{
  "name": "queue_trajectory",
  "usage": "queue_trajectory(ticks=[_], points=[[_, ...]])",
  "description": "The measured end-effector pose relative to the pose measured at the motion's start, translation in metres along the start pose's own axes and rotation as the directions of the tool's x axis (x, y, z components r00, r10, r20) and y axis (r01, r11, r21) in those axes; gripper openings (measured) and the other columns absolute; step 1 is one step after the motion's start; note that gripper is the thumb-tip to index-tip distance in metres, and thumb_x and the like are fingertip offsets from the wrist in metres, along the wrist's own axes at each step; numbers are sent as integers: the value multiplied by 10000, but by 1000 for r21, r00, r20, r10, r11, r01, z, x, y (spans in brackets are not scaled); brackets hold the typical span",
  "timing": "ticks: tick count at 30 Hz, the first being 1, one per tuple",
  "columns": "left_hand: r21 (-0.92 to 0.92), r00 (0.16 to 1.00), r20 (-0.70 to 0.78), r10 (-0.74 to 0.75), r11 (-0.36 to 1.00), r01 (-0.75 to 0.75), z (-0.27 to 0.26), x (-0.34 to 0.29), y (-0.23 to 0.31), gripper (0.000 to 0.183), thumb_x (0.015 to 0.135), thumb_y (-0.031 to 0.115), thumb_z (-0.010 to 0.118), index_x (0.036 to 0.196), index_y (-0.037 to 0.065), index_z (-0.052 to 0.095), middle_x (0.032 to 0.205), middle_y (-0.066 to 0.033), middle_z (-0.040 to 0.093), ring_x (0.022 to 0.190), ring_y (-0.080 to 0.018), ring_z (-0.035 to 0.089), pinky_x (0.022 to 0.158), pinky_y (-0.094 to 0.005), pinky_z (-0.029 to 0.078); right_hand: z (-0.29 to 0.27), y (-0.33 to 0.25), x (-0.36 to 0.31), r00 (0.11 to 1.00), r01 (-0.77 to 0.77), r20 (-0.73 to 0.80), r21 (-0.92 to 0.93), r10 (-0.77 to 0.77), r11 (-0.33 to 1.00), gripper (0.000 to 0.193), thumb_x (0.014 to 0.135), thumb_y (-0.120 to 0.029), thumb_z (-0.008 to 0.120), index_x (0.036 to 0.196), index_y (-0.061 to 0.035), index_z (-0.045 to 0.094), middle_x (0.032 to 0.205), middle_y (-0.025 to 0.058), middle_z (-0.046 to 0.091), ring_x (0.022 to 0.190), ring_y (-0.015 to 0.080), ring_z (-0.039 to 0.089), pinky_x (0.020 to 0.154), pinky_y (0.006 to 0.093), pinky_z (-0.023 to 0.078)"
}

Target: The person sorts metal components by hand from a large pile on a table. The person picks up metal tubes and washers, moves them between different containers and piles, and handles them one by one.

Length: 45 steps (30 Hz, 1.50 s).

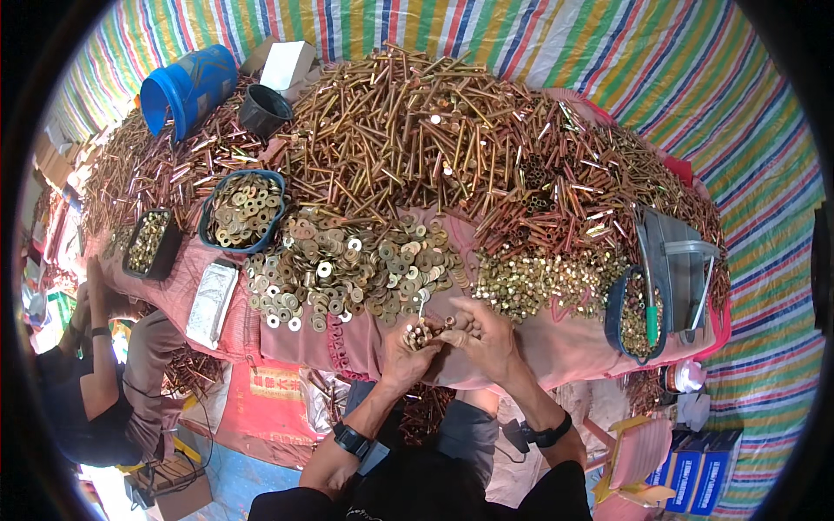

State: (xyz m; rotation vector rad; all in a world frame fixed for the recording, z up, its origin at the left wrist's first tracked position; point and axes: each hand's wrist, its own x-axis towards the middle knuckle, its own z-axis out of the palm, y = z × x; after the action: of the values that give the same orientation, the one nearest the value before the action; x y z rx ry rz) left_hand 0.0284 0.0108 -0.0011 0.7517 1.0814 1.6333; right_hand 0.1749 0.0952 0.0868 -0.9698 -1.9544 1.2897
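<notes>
My left hand (405,358) is closed round a bunch of metal bolts (420,334), whose ends poke out between the fingers. Close beside it, my right hand (488,340) pinches a small copper-coloured tube-like piece (450,323) at the edge of the bunch; its exact kind is too small to tell. Just beyond my left hand spreads a heap of flat round washers (347,269). Past my right hand lies a pile of small brass-coloured nuts (543,282). Behind both rises a large mound of long bolts and metal sleeves (417,130).
A blue tub of washers (243,247), a black tray of nuts (132,260) and a silver package (211,304) sit left. Right stands a dark tub (616,317) beside a grey bin (686,269). A blue bucket (198,91) lies tipped behind. Another person (95,382) sits left.
</notes>
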Motion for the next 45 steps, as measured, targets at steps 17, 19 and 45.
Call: queue_trajectory(ticks=[17,19,45], points=[[144,999,6,49,988,-50,-2,2,-1,134,894,-63,695,1011,-3,670,866,-46,723,796,-99,674,693,-261,541,1,4,0,998,39,-37,-66,-42,997,334,824,-220,917,955,-17,688,863,73,679,722,146,660,654,299,551],[175,996,-10,93,981,-90,0,1,0,127,895,-64,701,1004,-8,670,859,-49,724,784,-102,677,683,-261,541,1,3,-1,996,83,-34,-79,-86,993,342,829,-229,914,966,-18,682,867,79,680,722,165,670,656,305,556],[219,979,-111,171,965,-144,13,-5,1,211,881,-71,759,1082,-15,734,933,-56,716,881,-155,689,805,-283,546,-29,32,27,995,-22,-98,-338,-12,941,174,960,-149,746,1032,8,761,856,119,768,735,135,699,665,328,556]])
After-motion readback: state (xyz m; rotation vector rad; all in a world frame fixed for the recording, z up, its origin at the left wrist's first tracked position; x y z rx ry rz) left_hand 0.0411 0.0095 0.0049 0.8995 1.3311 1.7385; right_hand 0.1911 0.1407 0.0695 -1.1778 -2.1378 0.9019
